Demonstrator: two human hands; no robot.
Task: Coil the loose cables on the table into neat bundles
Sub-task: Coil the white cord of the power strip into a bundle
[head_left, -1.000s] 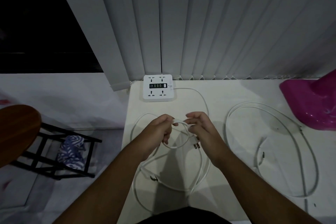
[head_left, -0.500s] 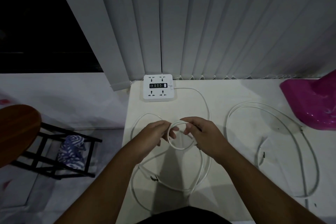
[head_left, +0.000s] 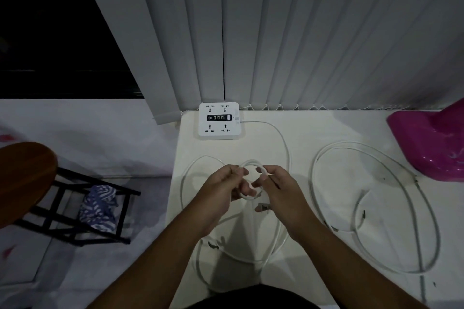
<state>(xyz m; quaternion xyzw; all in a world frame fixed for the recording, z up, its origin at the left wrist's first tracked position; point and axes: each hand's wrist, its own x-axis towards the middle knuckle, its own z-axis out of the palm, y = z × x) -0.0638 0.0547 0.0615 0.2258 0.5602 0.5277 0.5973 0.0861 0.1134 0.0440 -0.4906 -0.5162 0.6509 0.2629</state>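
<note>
A white power strip [head_left: 219, 119] lies at the back of the white table [head_left: 301, 130]. Its white cord [head_left: 281, 133] curves toward me and trails in loose loops under my forearms. Above the table's middle, a small coil [head_left: 252, 163] of that cord is held between both hands. My left hand [head_left: 223, 189] grips the coil's left side, and my right hand [head_left: 278, 189] pinches its right side. The cord's plug [head_left: 262, 207] hangs just below my right hand's fingers. A second white cable [head_left: 376, 208] lies spread in a large loose loop on the right of the table.
A magenta plastic object [head_left: 431, 143] stands at the table's far right. Vertical blinds [head_left: 276, 32] hang behind the table. Left of the table, on the floor, are a round wooden stool top [head_left: 22, 178] and a black metal frame [head_left: 75, 208] with a patterned cloth [head_left: 100, 206].
The small coil has tightened and gained a turn between my hands. The plug has come back into sight below my right hand's fingers.
</note>
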